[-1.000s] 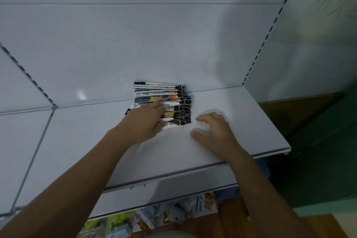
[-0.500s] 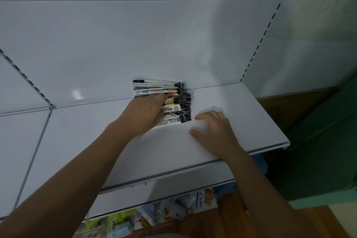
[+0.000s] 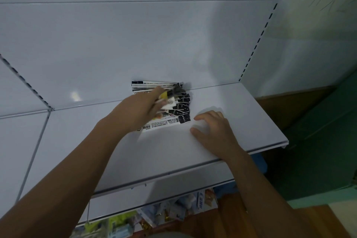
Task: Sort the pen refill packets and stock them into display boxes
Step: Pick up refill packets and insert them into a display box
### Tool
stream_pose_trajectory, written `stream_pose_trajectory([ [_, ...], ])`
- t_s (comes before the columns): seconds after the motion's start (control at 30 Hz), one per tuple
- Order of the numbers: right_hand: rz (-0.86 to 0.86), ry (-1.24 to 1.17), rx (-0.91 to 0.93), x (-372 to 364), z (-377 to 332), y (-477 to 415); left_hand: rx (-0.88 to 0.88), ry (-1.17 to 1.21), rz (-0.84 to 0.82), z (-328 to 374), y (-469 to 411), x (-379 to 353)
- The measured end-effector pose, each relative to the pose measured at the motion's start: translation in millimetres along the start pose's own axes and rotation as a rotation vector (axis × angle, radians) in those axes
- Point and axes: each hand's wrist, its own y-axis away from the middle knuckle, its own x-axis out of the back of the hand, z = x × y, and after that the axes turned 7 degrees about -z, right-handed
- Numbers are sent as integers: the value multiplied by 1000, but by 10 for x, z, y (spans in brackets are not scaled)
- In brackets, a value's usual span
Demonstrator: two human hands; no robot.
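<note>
Head camera shows the left hand (image 3: 143, 110) curled over the fanned pen refill packets (image 3: 179, 114), pinching one blurred yellow-and-black packet (image 3: 167, 94) at the fan's far side. Just right of the packets, the right hand (image 3: 212, 131) lies palm-down on the white shelf (image 3: 251, 114), fingers relaxed, holding nothing.

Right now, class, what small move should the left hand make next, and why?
Probably lift the packet clear of the fanned pile: the left hand seems to grip it, one end raised, while the right hand rests open on the shelf.
</note>
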Motion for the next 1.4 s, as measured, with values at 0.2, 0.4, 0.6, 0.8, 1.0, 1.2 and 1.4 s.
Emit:
stream_pose_trajectory([
  [0.2,-74,52,55,-26,-71,-50,119,10,-110,-149,150,-228],
  [0.4,-86,4,68,-110,-189,-159,172,-18,-130,-107,130,-230],
  [0.6,-27,-157,8,-105,-130,-101,65,-115,-213,-88,143,-246],
  [0.8,-49,-134,-9,-115,-141,-108,18,-164,-253,-133,127,-240],
  [1.0,-83,-59,-22,-116,-152,-155,8,9,-271,-201,102,-109],
  [1.2,-174,75,3,-91,-254,-247,72,203,-116,-266,144,-111],
  [1.4,-196,192,6,-105,-391,-346,153,219,-74,-292,168,-240],
])
